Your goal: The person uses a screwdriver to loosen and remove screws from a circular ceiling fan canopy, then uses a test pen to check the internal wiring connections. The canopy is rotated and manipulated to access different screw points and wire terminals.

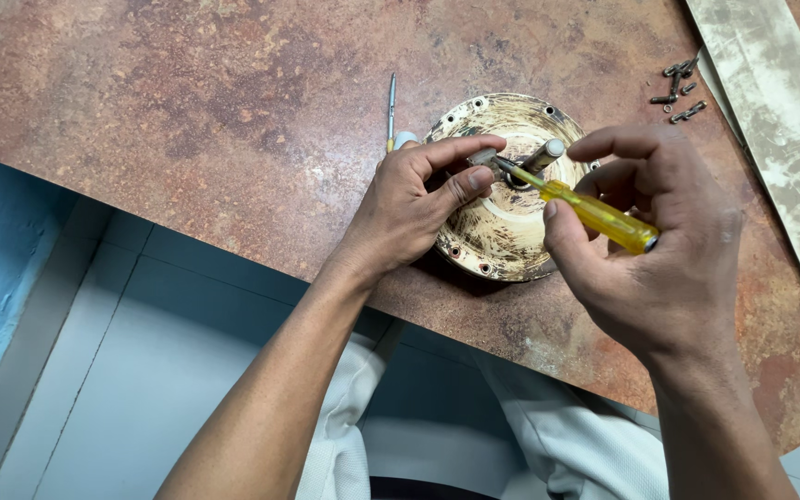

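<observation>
Our right hand (645, 250) grips a yellow-handled screwdriver (585, 208), its tip at the shaft of a worn, cream-coloured round metal motor housing (497, 227) on the mottled brown table (187, 111); our left hand (414, 199) pinches what seems a small part there. Beyond lie 1 slim tester screwdriver (391, 111) and loose dark screws (681, 88).

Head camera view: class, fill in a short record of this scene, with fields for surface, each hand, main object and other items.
Surface: mottled brown tabletop
Left hand: pinches a small pale part against the round housing
Right hand: grips a yellow-handled screwdriver, tip at the centre shaft
Main object: round, grimy cream metal housing with rim holes
Other items: second screwdriver lying beside the housing; loose screws; dusty pale blade at the right
</observation>
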